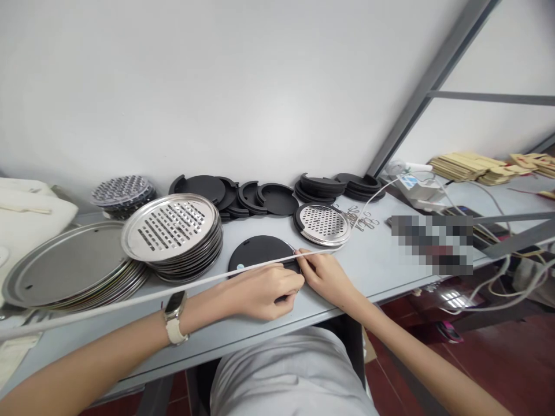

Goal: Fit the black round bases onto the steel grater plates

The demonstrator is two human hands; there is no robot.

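A black round disc (260,251) lies on the table in front of me, with a small blue-and-white spot near its left edge. My left hand (266,292), a watch on its wrist, is closed over the disc's front edge; what its curled fingers hold is hidden. At the disc's right edge my right hand (325,274) is closed in a pinch. Something tiny shows at its fingertips, too small to name. Just beyond sits a perforated metal grater disc (324,224) in a black holder. Small metal clips (364,219) lie to its right.
A white cable (173,288) crosses in front of the disc. Stacks of grater plates (173,228) and plain metal discs (69,263) stand left. Black round holders (277,199) line the wall. A grey metal frame (429,92) rises at right, with wooden pieces (463,166) behind it.
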